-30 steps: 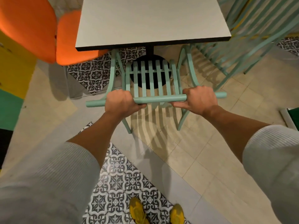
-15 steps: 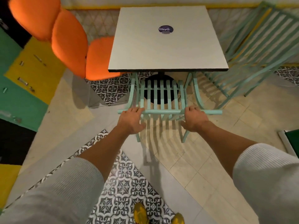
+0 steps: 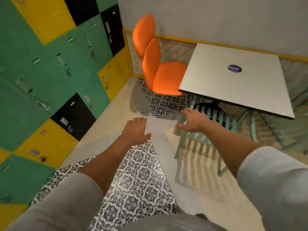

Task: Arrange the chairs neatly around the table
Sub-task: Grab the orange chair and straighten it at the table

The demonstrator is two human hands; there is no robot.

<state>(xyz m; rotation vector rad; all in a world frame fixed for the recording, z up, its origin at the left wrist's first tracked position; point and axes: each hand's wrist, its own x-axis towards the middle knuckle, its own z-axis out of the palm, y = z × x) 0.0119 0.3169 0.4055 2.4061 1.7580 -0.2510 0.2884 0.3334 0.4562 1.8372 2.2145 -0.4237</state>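
A square grey table [image 3: 233, 87] with a purple sticker stands at the right. A mint slatted chair [image 3: 221, 117] is tucked under its near edge, partly hidden by my right arm. An orange padded chair [image 3: 168, 79] sits at the table's left side, turned at an angle. My left hand [image 3: 135, 130] hovers over the floor, fingers apart, holding nothing. My right hand [image 3: 194, 120] is spread open beside the mint chair's back, off the rail. Another mint chair [image 3: 290, 130] is blurred at the far right.
Green, yellow and black lockers [image 3: 50, 80] line the left wall. A second orange chair back [image 3: 143, 34] stands in the corner behind the first. Patterned and beige floor tiles [image 3: 138, 177] lie between me and the table.
Both hands have let go of the mint chair's top rail and opened. The view has swung left, toward the orange chairs and lockers.
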